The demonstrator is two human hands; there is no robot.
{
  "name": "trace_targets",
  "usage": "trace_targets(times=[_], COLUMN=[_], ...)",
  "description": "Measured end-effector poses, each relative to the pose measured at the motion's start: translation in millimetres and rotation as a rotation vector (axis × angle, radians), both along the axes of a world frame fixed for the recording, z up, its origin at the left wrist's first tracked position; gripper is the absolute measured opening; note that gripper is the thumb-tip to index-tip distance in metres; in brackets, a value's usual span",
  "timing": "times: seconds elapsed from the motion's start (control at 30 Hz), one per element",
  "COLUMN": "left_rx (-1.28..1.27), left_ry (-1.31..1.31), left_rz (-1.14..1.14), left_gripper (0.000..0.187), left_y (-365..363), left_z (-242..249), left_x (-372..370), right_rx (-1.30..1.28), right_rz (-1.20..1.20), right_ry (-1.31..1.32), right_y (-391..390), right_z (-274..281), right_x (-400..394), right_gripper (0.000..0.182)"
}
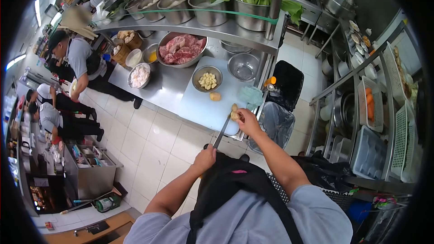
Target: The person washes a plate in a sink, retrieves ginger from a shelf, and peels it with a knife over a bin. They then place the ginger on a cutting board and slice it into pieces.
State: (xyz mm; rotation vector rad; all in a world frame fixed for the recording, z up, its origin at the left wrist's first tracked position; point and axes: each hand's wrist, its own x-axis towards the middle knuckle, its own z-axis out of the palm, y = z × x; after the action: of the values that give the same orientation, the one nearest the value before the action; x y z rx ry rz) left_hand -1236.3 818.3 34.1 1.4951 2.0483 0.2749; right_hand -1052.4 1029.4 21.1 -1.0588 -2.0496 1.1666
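Observation:
My left hand grips the handle of a long knife whose blade points up toward my right hand. In my right hand is a small tan knobbly root piece, held over the near corner of the pale cutting board, with the blade tip touching it. Another tan piece lies on the board. Behind it stands a steel bowl of pale peeled pieces.
A big bowl of raw meat and an empty steel bowl stand on the steel table. Two lined bins sit right of the board. The shelf above holds steel pots and greens. Several people work at left.

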Motion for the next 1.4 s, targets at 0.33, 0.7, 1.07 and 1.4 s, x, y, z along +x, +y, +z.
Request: trace_targets(times=[0.33,0.7,1.07,1.4], left_rx=[0.049,0.001,-0.047,0.019], left_ry=[0.088,0.276,0.295,0.131], left_rz=[-0.052,-0.146,-0.227,-0.108], left_gripper=[0.023,0.019,0.019,0.022], left_y=[13.7,25.4,34.5,62.4], left_z=[35.6,75.9,104.5,-1.4], left_x=[-32.7,-4.9,-20.8,0.4], right_rx=[0.076,0.044,0.149,0.147], right_rz=[-0.225,0.044,0.145,0.133], right_ry=[-0.197,-0.247,-0.261,-0.274], right_y=[-8.8,11.1,20.5,21.3], right_z=[12.2,26.2,21.7,23.2], right_x=[-18.5,-12.1,-15.7,-20.7], right_gripper=[0.05,0.04,0.036,0.036])
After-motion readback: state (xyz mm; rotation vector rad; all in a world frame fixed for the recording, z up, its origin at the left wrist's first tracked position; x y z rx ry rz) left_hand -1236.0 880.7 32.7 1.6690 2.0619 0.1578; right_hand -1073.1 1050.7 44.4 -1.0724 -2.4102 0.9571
